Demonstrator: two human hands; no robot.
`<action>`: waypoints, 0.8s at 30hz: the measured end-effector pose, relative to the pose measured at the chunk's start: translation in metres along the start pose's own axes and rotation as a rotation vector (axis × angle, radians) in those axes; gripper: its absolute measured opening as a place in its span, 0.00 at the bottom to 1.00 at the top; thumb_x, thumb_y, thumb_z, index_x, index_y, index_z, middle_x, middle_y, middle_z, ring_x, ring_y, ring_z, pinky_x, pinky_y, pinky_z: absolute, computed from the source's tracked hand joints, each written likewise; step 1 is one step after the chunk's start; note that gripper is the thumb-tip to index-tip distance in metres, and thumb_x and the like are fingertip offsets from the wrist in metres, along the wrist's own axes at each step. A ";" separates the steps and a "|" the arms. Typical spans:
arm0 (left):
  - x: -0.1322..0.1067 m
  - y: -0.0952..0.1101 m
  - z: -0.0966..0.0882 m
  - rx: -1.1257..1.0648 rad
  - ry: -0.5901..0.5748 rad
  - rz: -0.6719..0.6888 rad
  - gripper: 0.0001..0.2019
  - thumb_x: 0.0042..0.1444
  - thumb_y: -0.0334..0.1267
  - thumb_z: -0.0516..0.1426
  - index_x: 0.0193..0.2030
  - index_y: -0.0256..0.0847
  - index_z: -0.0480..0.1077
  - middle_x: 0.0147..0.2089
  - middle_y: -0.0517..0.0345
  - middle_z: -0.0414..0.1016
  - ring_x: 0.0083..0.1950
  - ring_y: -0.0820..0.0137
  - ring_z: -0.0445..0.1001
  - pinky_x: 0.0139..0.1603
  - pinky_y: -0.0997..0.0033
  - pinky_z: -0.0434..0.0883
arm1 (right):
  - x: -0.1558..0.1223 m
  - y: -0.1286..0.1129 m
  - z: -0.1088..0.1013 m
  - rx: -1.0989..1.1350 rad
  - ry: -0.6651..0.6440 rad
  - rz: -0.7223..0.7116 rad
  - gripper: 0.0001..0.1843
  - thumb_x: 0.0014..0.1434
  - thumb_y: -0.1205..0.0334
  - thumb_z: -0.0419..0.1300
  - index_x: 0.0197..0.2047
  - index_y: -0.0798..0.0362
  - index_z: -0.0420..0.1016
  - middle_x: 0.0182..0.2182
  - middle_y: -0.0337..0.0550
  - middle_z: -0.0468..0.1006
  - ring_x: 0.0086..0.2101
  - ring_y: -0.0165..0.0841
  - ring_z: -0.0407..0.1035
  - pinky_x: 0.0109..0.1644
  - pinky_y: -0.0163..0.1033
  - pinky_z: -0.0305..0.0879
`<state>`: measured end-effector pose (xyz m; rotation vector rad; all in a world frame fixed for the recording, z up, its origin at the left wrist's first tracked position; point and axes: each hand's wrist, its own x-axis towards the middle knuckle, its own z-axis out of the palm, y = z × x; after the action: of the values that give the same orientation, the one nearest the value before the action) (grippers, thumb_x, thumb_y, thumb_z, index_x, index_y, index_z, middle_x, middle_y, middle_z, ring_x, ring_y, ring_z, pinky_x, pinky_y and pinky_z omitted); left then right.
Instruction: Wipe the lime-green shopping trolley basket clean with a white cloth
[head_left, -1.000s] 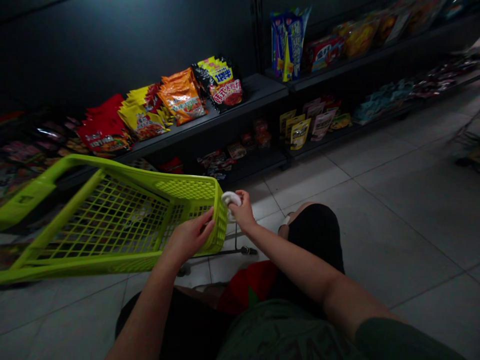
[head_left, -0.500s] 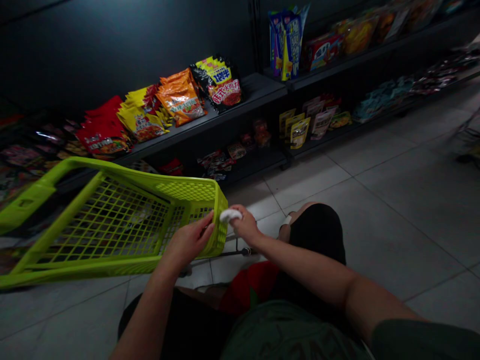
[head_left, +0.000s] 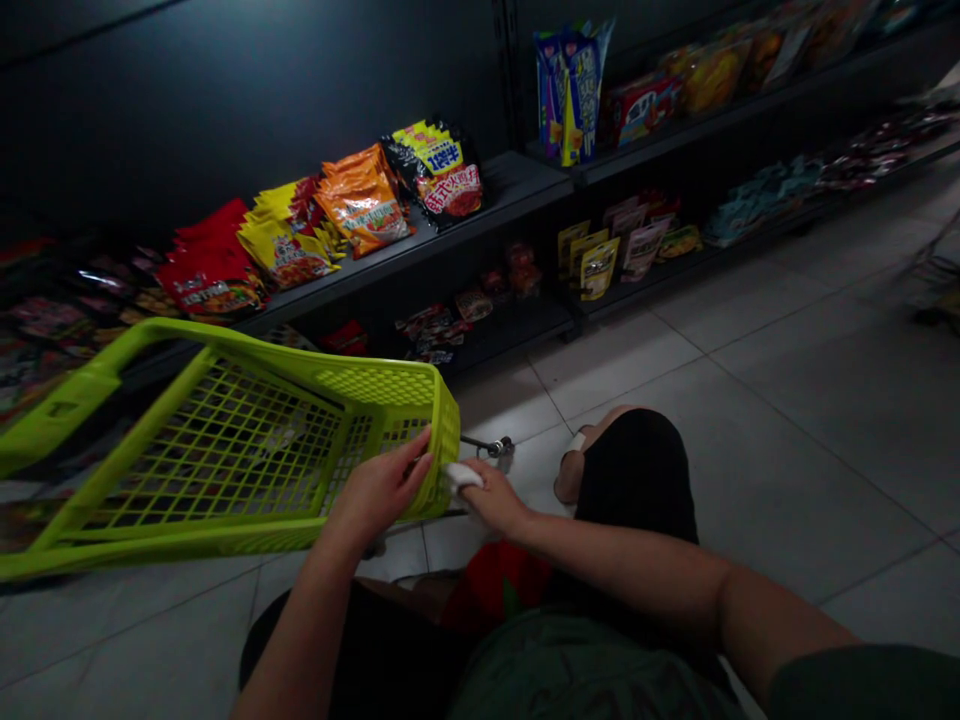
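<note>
A lime-green plastic shopping cart (head_left: 360,372) with a lattice basket stands at the left, its short end towards me. My left hand (head_left: 381,492) grips the rim at that end, fingers inside the basket and thumb on the near side. Bunched in my right hand (head_left: 495,500) is a white cloth (head_left: 463,476), held in closed fingers against or very near the outer face of the same end panel. Whether it is fabric or paper, I cannot tell.
Behind the cart, a dark shelf (head_left: 517,180) carries red, yellow, orange and black noodle packs (head_left: 364,205). Blue snack bags (head_left: 574,95) stand further right. Small pouches (head_left: 598,268) fill part of the lower shelf. A cart wheel (head_left: 496,447) shows near my knee.
My right hand has moved down along the outside of the cart's end panel with the white cloth. My left hand stays on the rim.
</note>
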<state>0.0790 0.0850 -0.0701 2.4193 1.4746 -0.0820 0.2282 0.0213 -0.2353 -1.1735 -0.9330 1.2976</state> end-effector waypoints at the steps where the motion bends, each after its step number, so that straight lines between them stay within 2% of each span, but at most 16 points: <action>1: -0.001 0.001 0.000 -0.001 -0.002 -0.001 0.28 0.68 0.52 0.45 0.71 0.47 0.63 0.64 0.52 0.75 0.60 0.60 0.78 0.57 0.66 0.72 | 0.019 -0.007 -0.007 0.014 0.067 0.034 0.21 0.52 0.63 0.61 0.50 0.47 0.75 0.40 0.38 0.78 0.42 0.37 0.71 0.53 0.44 0.68; 3: -0.002 0.002 -0.001 0.005 0.001 -0.011 0.28 0.68 0.52 0.46 0.71 0.46 0.64 0.63 0.50 0.76 0.59 0.59 0.78 0.56 0.65 0.72 | 0.065 -0.023 -0.018 0.013 0.239 0.052 0.27 0.52 0.62 0.60 0.57 0.48 0.70 0.43 0.38 0.78 0.42 0.36 0.71 0.54 0.43 0.68; 4: -0.002 0.003 -0.001 0.010 0.004 -0.017 0.28 0.68 0.52 0.46 0.70 0.46 0.64 0.62 0.50 0.77 0.58 0.59 0.79 0.55 0.65 0.72 | 0.087 -0.029 -0.021 -0.009 0.283 0.038 0.26 0.52 0.63 0.60 0.56 0.49 0.70 0.43 0.39 0.78 0.43 0.36 0.71 0.54 0.43 0.67; 6: -0.001 0.005 -0.002 0.016 0.007 -0.018 0.28 0.69 0.52 0.46 0.70 0.46 0.64 0.60 0.50 0.79 0.57 0.60 0.80 0.55 0.66 0.72 | 0.114 -0.032 -0.019 -0.056 0.276 -0.001 0.22 0.50 0.67 0.58 0.50 0.50 0.73 0.43 0.40 0.79 0.44 0.36 0.70 0.56 0.44 0.66; 7: 0.000 0.006 -0.002 0.016 0.010 -0.013 0.28 0.69 0.52 0.46 0.70 0.46 0.64 0.59 0.51 0.80 0.56 0.61 0.80 0.54 0.67 0.72 | 0.117 -0.029 -0.015 -0.072 0.250 -0.015 0.19 0.49 0.68 0.58 0.47 0.51 0.75 0.42 0.40 0.79 0.44 0.36 0.70 0.57 0.44 0.65; 9: 0.001 0.005 -0.001 0.012 0.021 0.007 0.27 0.69 0.52 0.46 0.70 0.46 0.64 0.59 0.51 0.80 0.55 0.61 0.81 0.54 0.68 0.72 | 0.098 -0.014 -0.003 -0.078 0.224 -0.034 0.17 0.49 0.68 0.58 0.43 0.51 0.76 0.41 0.40 0.79 0.45 0.37 0.70 0.58 0.44 0.65; 12: 0.002 0.004 -0.001 0.028 0.033 0.021 0.27 0.69 0.51 0.46 0.69 0.45 0.65 0.60 0.49 0.79 0.55 0.59 0.80 0.53 0.66 0.73 | 0.034 0.020 0.012 -0.042 0.192 -0.028 0.16 0.51 0.65 0.58 0.45 0.51 0.76 0.41 0.41 0.79 0.44 0.38 0.71 0.54 0.44 0.66; 14: 0.001 0.004 -0.001 0.052 0.037 0.014 0.27 0.69 0.51 0.45 0.70 0.44 0.65 0.60 0.49 0.79 0.56 0.58 0.80 0.53 0.66 0.72 | -0.003 0.036 0.013 0.000 0.082 0.056 0.17 0.51 0.64 0.59 0.45 0.51 0.76 0.38 0.39 0.79 0.39 0.36 0.71 0.48 0.41 0.68; 16: -0.001 0.004 -0.001 0.066 0.036 0.008 0.27 0.69 0.51 0.45 0.70 0.45 0.64 0.59 0.49 0.79 0.56 0.59 0.80 0.53 0.66 0.72 | -0.013 0.039 0.005 0.016 -0.045 0.167 0.15 0.49 0.63 0.61 0.42 0.51 0.77 0.33 0.37 0.78 0.34 0.35 0.70 0.42 0.39 0.68; 18: -0.004 0.005 -0.001 0.064 0.027 0.013 0.27 0.69 0.51 0.45 0.70 0.46 0.64 0.59 0.50 0.79 0.56 0.59 0.80 0.52 0.67 0.72 | 0.008 0.027 -0.009 0.017 -0.041 0.215 0.12 0.48 0.62 0.61 0.38 0.52 0.77 0.30 0.35 0.77 0.32 0.33 0.69 0.39 0.37 0.67; 21: -0.006 0.006 -0.002 0.045 0.020 0.015 0.27 0.69 0.51 0.45 0.70 0.46 0.64 0.61 0.50 0.78 0.58 0.59 0.79 0.54 0.67 0.72 | 0.074 -0.003 -0.024 0.067 0.187 0.167 0.15 0.48 0.62 0.61 0.41 0.52 0.76 0.33 0.35 0.78 0.35 0.33 0.69 0.41 0.37 0.67; 23: -0.006 0.008 -0.003 0.037 0.022 0.009 0.27 0.69 0.50 0.45 0.70 0.46 0.64 0.61 0.51 0.78 0.58 0.59 0.79 0.55 0.67 0.71 | 0.111 -0.018 -0.024 0.100 0.254 0.147 0.18 0.47 0.63 0.61 0.44 0.51 0.75 0.34 0.35 0.79 0.35 0.32 0.69 0.43 0.37 0.67; 24: -0.006 0.009 -0.004 0.036 0.023 0.009 0.27 0.70 0.50 0.45 0.70 0.46 0.64 0.61 0.51 0.78 0.58 0.60 0.79 0.55 0.68 0.71 | 0.121 -0.021 -0.020 0.109 0.251 0.150 0.18 0.47 0.63 0.61 0.44 0.51 0.74 0.34 0.36 0.79 0.35 0.32 0.70 0.43 0.38 0.68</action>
<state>0.0835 0.0776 -0.0634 2.4631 1.4837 -0.0792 0.2632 0.1409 -0.2325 -1.3047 -0.5947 1.2672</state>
